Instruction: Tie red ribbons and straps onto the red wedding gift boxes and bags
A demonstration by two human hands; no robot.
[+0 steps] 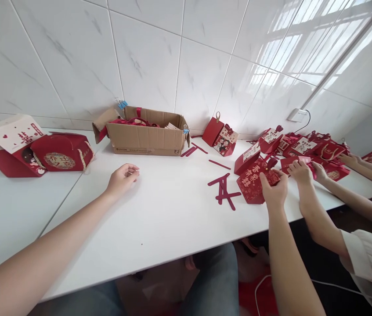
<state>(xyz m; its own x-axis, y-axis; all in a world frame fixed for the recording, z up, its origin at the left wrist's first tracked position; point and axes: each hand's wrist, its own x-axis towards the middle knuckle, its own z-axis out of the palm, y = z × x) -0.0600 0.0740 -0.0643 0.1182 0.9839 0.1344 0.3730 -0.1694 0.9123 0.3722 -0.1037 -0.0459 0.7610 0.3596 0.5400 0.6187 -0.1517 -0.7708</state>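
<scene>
My left hand (124, 179) hovers or rests over the white table, left of centre, its fingers curled together; whether something small is between them is too small to tell. On the right, my right hand (275, 186) grips a red gift box (253, 184) with printed lettering, thumb on its near face. Behind that box stands another red and white box (248, 157). Several dark red strips (224, 192) lie crossed on the table just left of the held box, and a single strip (219, 164) lies behind them.
A cardboard box (146, 139) with red items stands by the tiled wall. Larger red boxes (62, 151) sit at the left. A red box (220, 136) stands behind the strips. At the right, other people's hands (301, 171) work among several red boxes (332, 169).
</scene>
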